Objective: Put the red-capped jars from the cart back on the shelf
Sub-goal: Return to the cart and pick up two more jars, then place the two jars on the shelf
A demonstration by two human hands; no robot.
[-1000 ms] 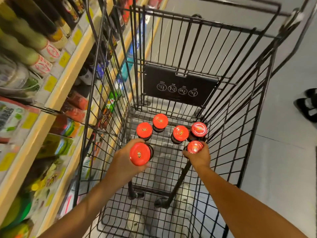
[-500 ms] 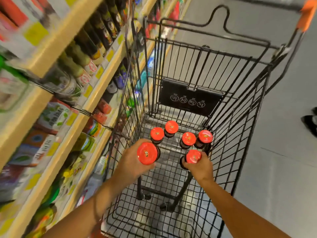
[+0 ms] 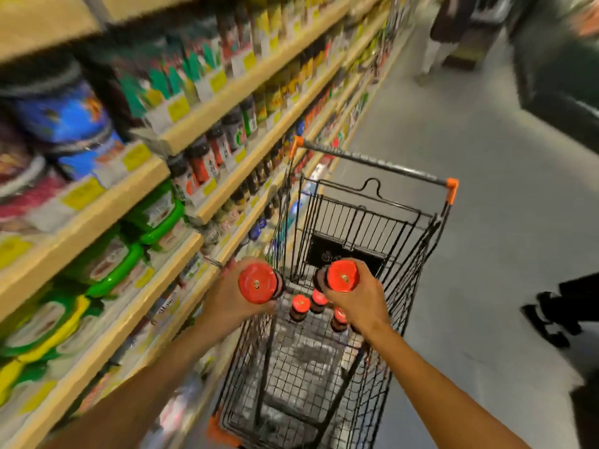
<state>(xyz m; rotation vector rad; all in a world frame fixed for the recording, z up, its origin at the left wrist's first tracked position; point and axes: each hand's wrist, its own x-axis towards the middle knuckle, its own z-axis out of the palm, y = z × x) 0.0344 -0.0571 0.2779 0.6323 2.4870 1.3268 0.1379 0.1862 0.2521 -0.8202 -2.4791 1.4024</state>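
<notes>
My left hand (image 3: pixel 227 299) is shut on a red-capped jar (image 3: pixel 257 281), held above the left rim of the black wire cart (image 3: pixel 418 254). My right hand (image 3: pixel 359 303) grips a second red-capped jar (image 3: pixel 342 275) above the cart's basket. Three more red-capped jars (image 3: pixel 300 304) stand on the cart floor below my hands, partly hidden by my right hand. The wooden shelf (image 3: pixel 107 322) runs along the left, stocked with bottles and jars, and looks blurred.
The cart's handle bar with orange ends (image 3: pixel 452 189) points away from me. Grey aisle floor (image 3: pixel 486 205) lies to the right. A person's dark shoes (image 3: pixel 547 322) stand at the right edge, and another person (image 3: pixel 444 34) stands far up the aisle.
Both hands have lifted their jars up out of the cart basket. My view has swung up and left toward the shelves.
</notes>
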